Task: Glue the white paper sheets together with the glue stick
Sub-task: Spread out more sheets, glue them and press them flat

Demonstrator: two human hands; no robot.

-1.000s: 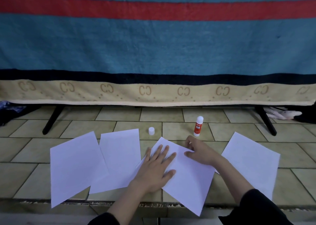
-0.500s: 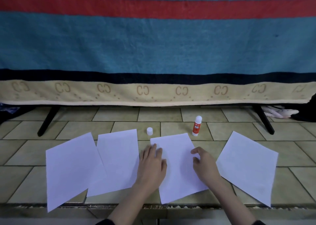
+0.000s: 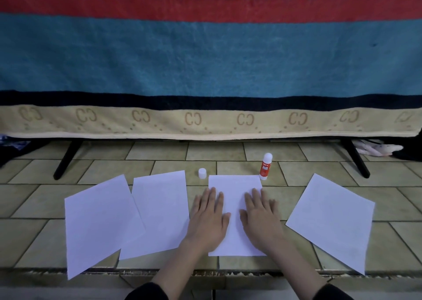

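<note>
On the tiled surface (image 3: 296, 242), head view: the centre sheet (image 3: 235, 208) lies flat and square. The left hand (image 3: 209, 222) and right hand (image 3: 261, 219) press on it, fingers straight, gripping nothing. The uncapped glue stick (image 3: 266, 166) stands upright just beside its far right corner; the cap (image 3: 202, 173) stands near its far left corner. Paper is light, limp and slides easily; lift by an edge.

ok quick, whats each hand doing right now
Left hand: open, fingers straight, resting flat on the left edge of the middle sheet.
Right hand: open, flat on the same sheet, holding nothing.
</note>
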